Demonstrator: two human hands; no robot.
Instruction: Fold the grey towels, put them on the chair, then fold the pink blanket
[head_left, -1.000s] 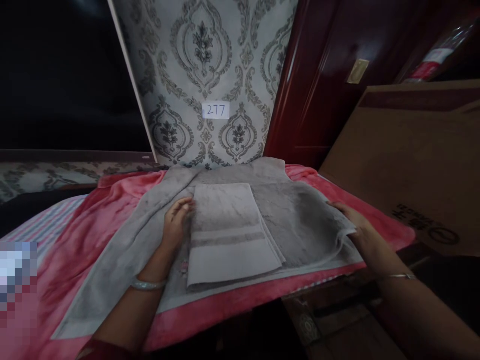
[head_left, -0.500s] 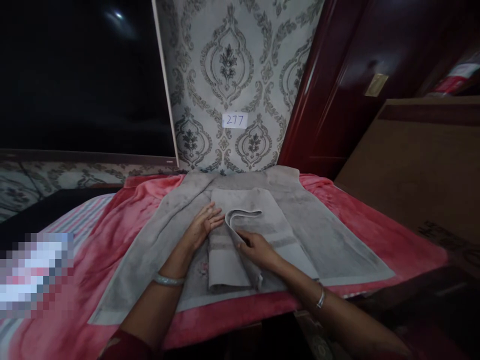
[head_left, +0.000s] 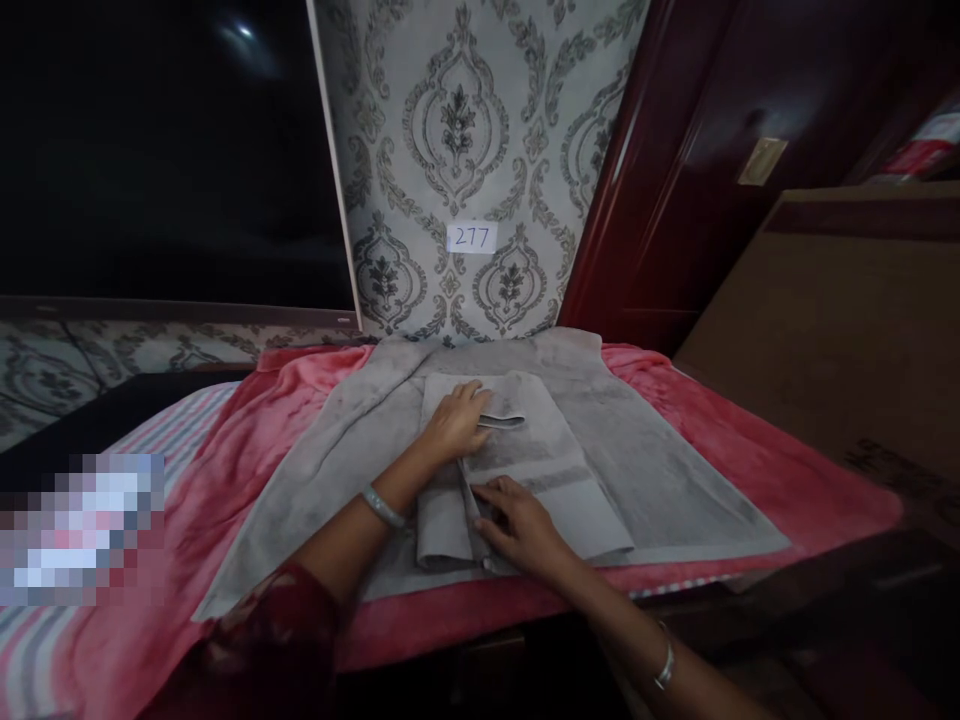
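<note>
A grey towel point(head_left: 540, 455), folded into layers with a paler band across it, lies on a larger spread grey cloth point(head_left: 645, 480). A narrow flap of the folded towel is turned over along its left part. My left hand point(head_left: 454, 420) rests over the far end of that flap, fingers stretched forward and pressing down on it. Closer to me, my right hand point(head_left: 517, 520) has its thumb and fingers at the flap's near edge, gripping the fabric. The fingertips there are partly hidden by the fold.
A pink blanket point(head_left: 810, 480) lies under the grey cloth, over a striped sheet point(head_left: 169, 430). Behind are a patterned wall with a "277" label point(head_left: 472, 237) and a large dark screen point(head_left: 165, 160). A cardboard box point(head_left: 840, 320) stands right, beside a dark red door point(head_left: 675, 200).
My left hand has moved from beside the flap onto its far end. The raised flap has come down flatter. My right hand has shifted slightly toward me.
</note>
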